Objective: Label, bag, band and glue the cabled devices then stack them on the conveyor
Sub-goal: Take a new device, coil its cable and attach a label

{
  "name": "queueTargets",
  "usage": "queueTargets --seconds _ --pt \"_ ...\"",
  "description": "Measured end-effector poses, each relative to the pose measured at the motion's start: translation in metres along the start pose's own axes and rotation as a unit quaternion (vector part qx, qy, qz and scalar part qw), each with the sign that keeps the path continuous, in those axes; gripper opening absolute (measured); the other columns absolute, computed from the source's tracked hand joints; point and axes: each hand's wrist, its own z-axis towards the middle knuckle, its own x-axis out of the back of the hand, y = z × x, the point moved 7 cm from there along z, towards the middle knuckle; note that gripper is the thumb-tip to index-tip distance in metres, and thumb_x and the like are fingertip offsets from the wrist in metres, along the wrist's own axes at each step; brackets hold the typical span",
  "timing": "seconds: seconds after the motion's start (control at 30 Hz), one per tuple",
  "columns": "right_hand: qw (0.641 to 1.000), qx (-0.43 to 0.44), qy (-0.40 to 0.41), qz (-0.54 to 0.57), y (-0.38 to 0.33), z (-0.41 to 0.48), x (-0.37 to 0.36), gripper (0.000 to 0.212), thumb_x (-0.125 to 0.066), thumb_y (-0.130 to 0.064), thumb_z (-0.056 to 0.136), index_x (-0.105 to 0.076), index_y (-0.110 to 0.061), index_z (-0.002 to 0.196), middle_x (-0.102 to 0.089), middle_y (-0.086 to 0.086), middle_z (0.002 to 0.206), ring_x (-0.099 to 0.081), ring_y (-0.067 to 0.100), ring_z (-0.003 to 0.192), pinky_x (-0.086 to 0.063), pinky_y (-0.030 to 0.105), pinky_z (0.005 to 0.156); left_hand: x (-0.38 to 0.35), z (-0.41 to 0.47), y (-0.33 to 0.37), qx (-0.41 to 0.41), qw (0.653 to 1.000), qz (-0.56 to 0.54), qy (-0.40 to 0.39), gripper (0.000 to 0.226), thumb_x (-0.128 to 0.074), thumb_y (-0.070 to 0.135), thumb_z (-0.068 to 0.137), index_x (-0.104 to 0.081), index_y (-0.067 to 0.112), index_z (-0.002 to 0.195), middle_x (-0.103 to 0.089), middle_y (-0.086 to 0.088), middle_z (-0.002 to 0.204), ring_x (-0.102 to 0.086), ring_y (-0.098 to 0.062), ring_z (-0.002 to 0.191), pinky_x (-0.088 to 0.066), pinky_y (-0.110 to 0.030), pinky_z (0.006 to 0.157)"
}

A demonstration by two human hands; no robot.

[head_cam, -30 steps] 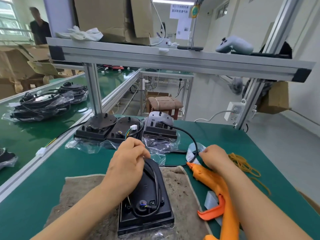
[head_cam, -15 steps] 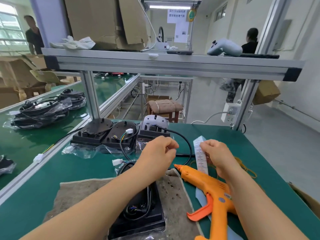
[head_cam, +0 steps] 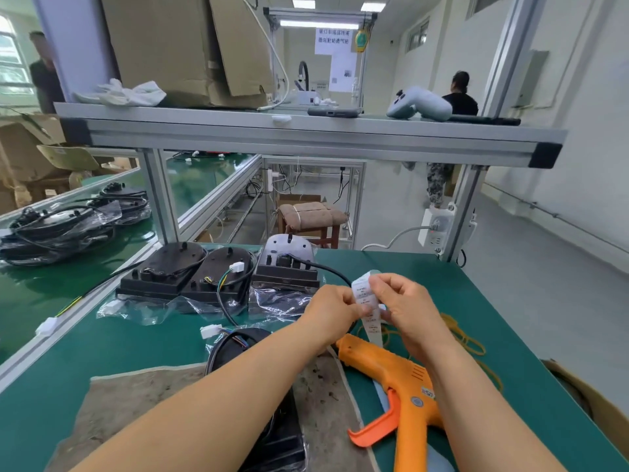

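A white label strip [head_cam: 366, 303] is held up above the green table, pinched between my left hand [head_cam: 332, 313] and my right hand [head_cam: 406, 310]. Under my left forearm a black cabled device [head_cam: 245, 342] lies in its clear bag on a brown cloth mat [head_cam: 136, 400], mostly hidden by the arm. Its white connector [head_cam: 210, 331] sticks out to the left. An orange glue gun [head_cam: 401, 379] lies on the table below my right hand. Three more cabled devices [head_cam: 218, 275] stand in a row on clear bags at the table's far side.
Yellow rubber bands [head_cam: 466, 338] lie to the right of my hands. Bagged devices [head_cam: 64, 226] are stacked on the green conveyor [head_cam: 41, 294] to the left. An aluminium shelf frame [head_cam: 306, 137] spans overhead. A cardboard box edge [head_cam: 592, 400] sits at the right table edge. People stand in the background.
My left hand left the device on the mat and rose to meet my right hand. My right hand lifted the label strip off the table, and both hands now pinch it.
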Motion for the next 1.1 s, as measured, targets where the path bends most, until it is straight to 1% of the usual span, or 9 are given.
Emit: queueTargets --seconds 0.07,0.17,0.27,0.37,0.5,0.67,0.87,1.0,1.1 --pt "0.996 -0.043 -0.046 -0.069 0.014 0.0 -0.001 0.019 -0.066 -0.042 0.092 -0.073 -0.026 0.1 -0.075 -0.004 0.096 -0.071 0.017 0.093 -0.06 0.039 0.083 -0.001 0.004 -0.005 0.014 0.999 -0.004 0.03 0.026 -0.064 0.021 0.093 -0.058 0.014 0.068 -0.052 0.002 0.06 -0.043 -0.013 0.053 -0.037 -0.026 0.053" --pt "0.981 -0.081 -0.088 -0.153 0.026 -0.004 -0.002 0.025 -0.068 -0.045 0.09 -0.075 -0.022 0.083 -0.073 -0.005 0.08 -0.066 0.016 0.077 -0.056 0.038 0.074 -0.003 0.008 -0.011 0.034 0.997 -0.034 0.061 0.027 -0.061 0.019 0.093 -0.055 0.013 0.067 -0.05 0.003 0.059 -0.038 -0.012 0.05 -0.031 -0.024 0.048" --pt "0.986 -0.073 -0.068 -0.135 0.025 -0.002 0.002 0.023 -0.068 -0.033 0.093 -0.076 -0.026 0.072 -0.069 -0.004 0.07 -0.061 0.016 0.07 -0.05 0.037 0.068 -0.004 0.009 -0.011 0.025 0.994 -0.077 0.071 0.034 -0.064 0.025 0.093 -0.049 0.019 0.063 -0.047 0.006 0.056 -0.038 -0.012 0.051 -0.032 -0.026 0.051" --pt "0.994 -0.079 0.007 -0.075 0.026 0.002 0.007 0.023 -0.069 -0.023 0.092 -0.077 -0.022 0.071 -0.073 -0.002 0.073 -0.063 0.018 0.073 -0.051 0.033 0.065 0.006 0.007 -0.006 -0.003 0.988 -0.093 0.124 0.013 -0.068 0.031 0.09 -0.059 0.027 0.081 -0.059 0.01 0.076 -0.054 -0.005 0.069 -0.04 -0.022 0.061" --pt "0.986 -0.146 0.06 0.049 0.033 0.005 0.006 0.01 -0.068 -0.01 0.091 -0.076 -0.016 0.09 -0.074 0.003 0.079 -0.066 0.019 0.077 -0.052 0.031 0.062 0.017 0.003 0.002 -0.064 0.983 -0.041 0.17 0.013 -0.068 0.025 0.088 -0.059 0.034 0.084 -0.06 0.009 0.085 -0.055 -0.003 0.077 -0.039 -0.018 0.063" --pt "0.983 -0.169 0.066 0.041 0.033 0.006 0.005 0.014 -0.067 -0.012 0.091 -0.073 -0.009 0.104 -0.074 0.011 0.092 -0.068 0.022 0.08 -0.053 0.03 0.059 -0.003 -0.002 0.003 -0.104 0.985 0.056 0.129 0.015 -0.069 0.021 0.089 -0.06 0.032 0.082 -0.057 0.009 0.093 -0.056 -0.008 0.087 -0.048 -0.026 0.08" --pt "0.98 -0.181 0.079 0.021 0.038 0.008 0.007 0.025 -0.064 -0.012 0.092 -0.067 -0.003 0.115 -0.073 0.016 0.097 -0.069 0.027 0.082 -0.059 0.046 0.081 -0.006 -0.001 0.001 -0.117 0.978 0.097 0.146 0.011 -0.073 0.03 0.086 -0.063 0.03 0.091 -0.056 0.01 0.093 -0.052 -0.008 0.082 -0.049 -0.028 0.08" --pt "0.974 -0.203 0.081 0.065 0.043 0.005 0.007 0.03 -0.063 -0.011 0.093 -0.064 -0.001 0.121 -0.074 0.014 0.093 -0.071 0.023 0.078 -0.058 0.03 0.057 -0.006 -0.001 0.0 -0.127 0.971 0.116 0.168 0.017 -0.074 0.034 0.085 -0.068 0.026 0.099 -0.054 0.011 0.092 -0.052 -0.008 0.083 -0.049 -0.028 0.079" --pt "0.969 -0.214 0.085 0.09 0.044 0.004 0.008 0.034 -0.06 -0.009 0.092 -0.061 0.001 0.125 -0.075 0.013 0.089 -0.07 0.021 0.073 -0.054 0.027 0.052 -0.007 -0.001 0.003 -0.134 0.965 0.144 0.171 0.019 -0.071 0.036 0.087 -0.071 0.025 0.103 -0.054 0.011 0.092 -0.055 -0.01 0.085 -0.049 -0.029 0.078"
